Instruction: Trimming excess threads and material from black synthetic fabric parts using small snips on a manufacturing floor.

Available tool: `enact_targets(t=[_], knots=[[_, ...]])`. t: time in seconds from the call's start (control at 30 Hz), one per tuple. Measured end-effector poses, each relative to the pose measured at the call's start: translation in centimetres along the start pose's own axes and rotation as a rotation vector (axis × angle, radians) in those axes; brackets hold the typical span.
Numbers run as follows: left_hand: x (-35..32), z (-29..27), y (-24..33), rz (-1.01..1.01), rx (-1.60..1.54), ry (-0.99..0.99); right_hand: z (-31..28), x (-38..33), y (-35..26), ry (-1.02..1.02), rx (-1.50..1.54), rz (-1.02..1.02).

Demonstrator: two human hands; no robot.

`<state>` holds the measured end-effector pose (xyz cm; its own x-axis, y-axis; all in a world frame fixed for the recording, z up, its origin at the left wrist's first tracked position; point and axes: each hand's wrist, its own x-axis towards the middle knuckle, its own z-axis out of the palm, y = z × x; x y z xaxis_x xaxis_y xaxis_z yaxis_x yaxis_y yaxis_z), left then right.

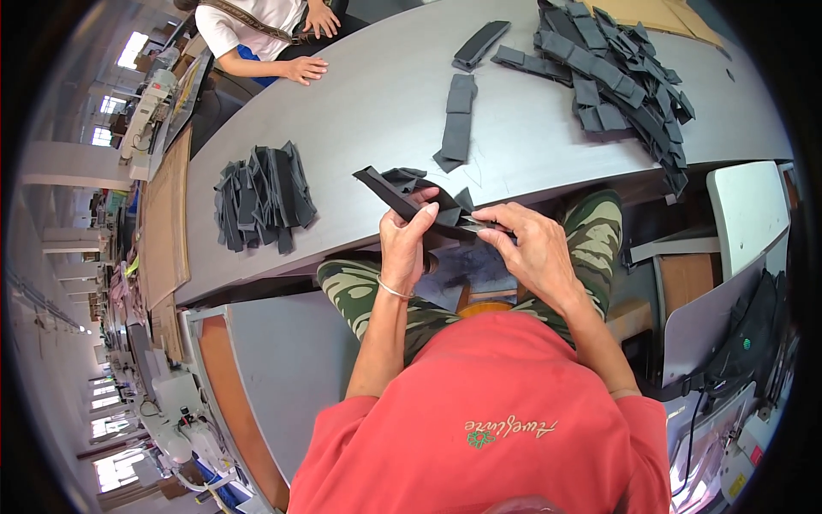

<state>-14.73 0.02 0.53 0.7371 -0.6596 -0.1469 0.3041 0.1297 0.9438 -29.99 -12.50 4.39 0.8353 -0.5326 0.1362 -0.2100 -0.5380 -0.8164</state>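
My left hand (406, 244) is closed on a folded dark grey fabric strip (387, 194), its thumb pressed on top, just over the table's near edge. My right hand (535, 253) is closed around small thread snips (473, 224); their pale metal tip meets the strip's right end, and the fingers cover most of the rest. Beyond the hands, a flat grey strip (458, 120) lies on the table. Another strip (481, 44) rests farther back, at a slant.
On the grey table (360, 103), a small stack of strips (264, 197) lies left and a large heap (608, 73) lies far right. A person's hand (306, 68) rests on the far left edge. Brown cardboard (164, 223) stands left; a white panel (747, 218) stands right.
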Motion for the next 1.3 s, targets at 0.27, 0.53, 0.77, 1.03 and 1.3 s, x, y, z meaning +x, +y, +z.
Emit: enact_targets(t=[0.27, 0.53, 0.77, 1.03, 1.3], knots=[[0.2, 0.4, 1.1, 0.116, -0.064, -0.103, -0.1, 0.1, 0.0, 0.099, 0.067, -0.078], [-0.2, 1.4, 1.6, 0.235, -0.018, -0.122, 0.5, 1.0, -0.1, 0.143, 0.180, -0.119], [-0.5, 2.1, 2.1, 0.268, 0.135, -0.148, 1.8, 1.9, -1.2, 0.250, -0.158, -0.180], [-0.7, 1.7, 1.1, 0.241, 0.205, -0.138, 3.0, 2.4, -0.9, 0.241, -0.277, -0.204], [-0.5, 2.3, 0.9, 0.198, 0.169, -0.153, 2.7, 2.6, -0.4, 0.219, -0.271, -0.169]])
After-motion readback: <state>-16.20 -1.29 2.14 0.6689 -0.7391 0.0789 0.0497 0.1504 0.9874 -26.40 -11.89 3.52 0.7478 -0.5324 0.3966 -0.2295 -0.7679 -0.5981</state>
